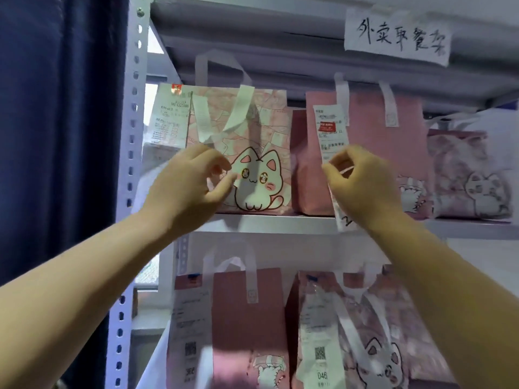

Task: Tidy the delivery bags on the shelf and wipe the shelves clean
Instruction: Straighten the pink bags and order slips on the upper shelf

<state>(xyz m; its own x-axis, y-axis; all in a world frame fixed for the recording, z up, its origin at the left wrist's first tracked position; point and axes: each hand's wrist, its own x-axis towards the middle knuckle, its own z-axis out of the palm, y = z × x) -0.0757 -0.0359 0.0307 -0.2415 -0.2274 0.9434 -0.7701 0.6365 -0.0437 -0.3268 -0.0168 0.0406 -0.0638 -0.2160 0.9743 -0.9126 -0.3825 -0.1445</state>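
Observation:
A pink delivery bag with a white cat print [252, 153] stands at the left of the upper shelf [266, 223], with a receipt [168, 116] on its left corner. My left hand [188, 186] is in front of its lower left; the fingers are loosely curled and the thumb touches the bag. Beside it stands a plain pink bag [373, 130] with a long receipt strip [330, 127] hanging down its front. My right hand [365, 183] pinches that strip about halfway down, and the strip's end hangs below the shelf edge.
A third pink cat bag [471, 175] sits at the far right of the same shelf. Two more bags [241, 318] [379, 332] with receipts stand on the shelf below. A handwritten paper sign [396, 35] hangs above. A perforated metal post [132, 164] and dark blue curtain [56, 136] are at the left.

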